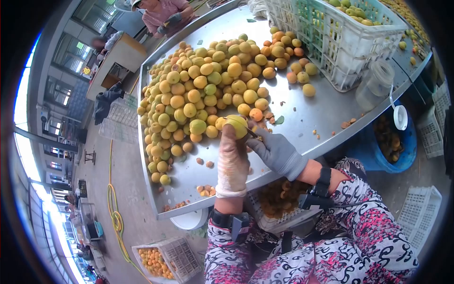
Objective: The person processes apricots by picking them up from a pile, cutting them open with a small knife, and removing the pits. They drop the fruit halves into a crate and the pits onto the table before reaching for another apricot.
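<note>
My left hand [233, 158], in a stained white glove, grips a yellow-green apricot [239, 124] above the near side of the metal table [302, 125]. My right hand [279, 152], gloved in grey, is closed on a small dark knife [254, 134] whose tip end meets the fruit's right side. Just beyond both hands spreads a big heap of yellow and orange apricots [194, 94]. Bits of cut apricot [206, 190] lie on the metal near the front edge.
A plastic crate [338, 61] of green-yellow fruit stands at the back right, beside a clear jar [375, 85]. Below the edge are a blue bucket [407, 150] and a crate of halves [279, 201]. Another person [165, 16] works across the table. A yellow hose [113, 208] lies on the floor.
</note>
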`<act>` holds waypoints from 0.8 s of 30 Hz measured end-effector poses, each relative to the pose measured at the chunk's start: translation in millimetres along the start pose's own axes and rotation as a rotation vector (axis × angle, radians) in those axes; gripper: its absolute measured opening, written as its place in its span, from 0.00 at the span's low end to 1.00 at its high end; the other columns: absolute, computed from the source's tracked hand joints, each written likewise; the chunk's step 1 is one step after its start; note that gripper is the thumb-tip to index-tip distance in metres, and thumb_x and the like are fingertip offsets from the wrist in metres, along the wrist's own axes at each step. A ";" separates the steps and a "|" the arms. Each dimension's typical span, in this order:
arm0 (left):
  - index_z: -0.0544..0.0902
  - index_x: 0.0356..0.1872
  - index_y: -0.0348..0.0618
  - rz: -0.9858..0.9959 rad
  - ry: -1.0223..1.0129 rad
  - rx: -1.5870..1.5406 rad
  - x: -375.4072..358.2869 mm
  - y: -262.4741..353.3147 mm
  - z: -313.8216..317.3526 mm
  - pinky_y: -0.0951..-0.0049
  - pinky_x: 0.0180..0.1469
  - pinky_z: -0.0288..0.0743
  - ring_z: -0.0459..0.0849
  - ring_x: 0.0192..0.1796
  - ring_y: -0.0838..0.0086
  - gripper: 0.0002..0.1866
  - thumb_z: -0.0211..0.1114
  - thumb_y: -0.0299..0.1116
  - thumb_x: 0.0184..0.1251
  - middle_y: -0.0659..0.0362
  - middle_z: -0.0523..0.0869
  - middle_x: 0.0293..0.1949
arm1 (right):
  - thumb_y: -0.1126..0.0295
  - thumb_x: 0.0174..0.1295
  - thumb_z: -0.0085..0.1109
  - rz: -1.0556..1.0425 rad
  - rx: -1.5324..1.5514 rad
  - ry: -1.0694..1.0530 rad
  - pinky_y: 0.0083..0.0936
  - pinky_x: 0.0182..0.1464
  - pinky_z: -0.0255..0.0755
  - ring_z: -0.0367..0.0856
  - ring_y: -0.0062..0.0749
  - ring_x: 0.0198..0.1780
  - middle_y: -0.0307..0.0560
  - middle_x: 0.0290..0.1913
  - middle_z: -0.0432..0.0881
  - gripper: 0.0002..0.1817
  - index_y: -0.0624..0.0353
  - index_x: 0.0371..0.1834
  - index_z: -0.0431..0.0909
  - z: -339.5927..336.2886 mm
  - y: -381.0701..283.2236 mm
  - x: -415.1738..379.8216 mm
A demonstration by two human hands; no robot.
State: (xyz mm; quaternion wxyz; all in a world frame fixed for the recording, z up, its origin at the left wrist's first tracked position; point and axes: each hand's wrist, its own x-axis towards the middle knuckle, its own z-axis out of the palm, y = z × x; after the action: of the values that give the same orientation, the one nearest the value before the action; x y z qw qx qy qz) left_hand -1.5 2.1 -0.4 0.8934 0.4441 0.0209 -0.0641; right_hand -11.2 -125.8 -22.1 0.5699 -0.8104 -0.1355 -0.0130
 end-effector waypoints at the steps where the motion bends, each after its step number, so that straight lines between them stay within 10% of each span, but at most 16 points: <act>1: 0.73 0.54 0.35 -0.002 0.000 -0.002 0.4 1.1 -0.2 0.66 0.58 0.71 0.79 0.50 0.66 0.30 0.62 0.52 0.65 0.52 0.80 0.46 | 0.49 0.68 0.48 0.002 -0.002 0.000 0.44 0.34 0.74 0.81 0.55 0.33 0.57 0.27 0.81 0.23 0.57 0.52 0.70 -2.3 0.7 0.6; 4: 0.71 0.57 0.35 0.172 0.025 0.131 -3.0 9.2 0.9 0.73 0.62 0.65 0.75 0.56 0.73 0.21 0.60 0.38 0.69 0.57 0.78 0.50 | 0.49 0.68 0.48 0.030 -0.048 -0.076 0.43 0.33 0.74 0.81 0.54 0.32 0.56 0.27 0.81 0.22 0.57 0.51 0.71 -4.2 -0.3 0.2; 16: 0.75 0.48 0.37 0.008 0.139 0.031 -7.8 7.5 25.5 0.71 0.49 0.76 0.80 0.45 0.70 0.23 0.61 0.48 0.67 0.56 0.80 0.42 | 0.46 0.67 0.45 0.072 -0.335 -0.093 0.45 0.34 0.75 0.82 0.53 0.31 0.55 0.26 0.82 0.24 0.56 0.50 0.70 -1.7 -7.3 0.9; 24: 0.75 0.47 0.38 0.139 0.178 0.132 -3.3 -10.1 10.9 0.76 0.45 0.73 0.79 0.40 0.76 0.20 0.59 0.47 0.69 0.58 0.80 0.39 | 0.51 0.68 0.48 0.073 0.123 -0.101 0.37 0.45 0.75 0.82 0.51 0.43 0.59 0.37 0.82 0.23 0.61 0.51 0.73 -3.7 -1.0 -0.4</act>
State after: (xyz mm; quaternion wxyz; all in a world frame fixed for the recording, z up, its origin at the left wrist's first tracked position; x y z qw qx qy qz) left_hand -6.3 -12.3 -1.5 0.8591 0.5063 0.0648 0.0365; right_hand -11.3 -128.9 -20.0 0.6111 -0.7779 -0.1352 0.0571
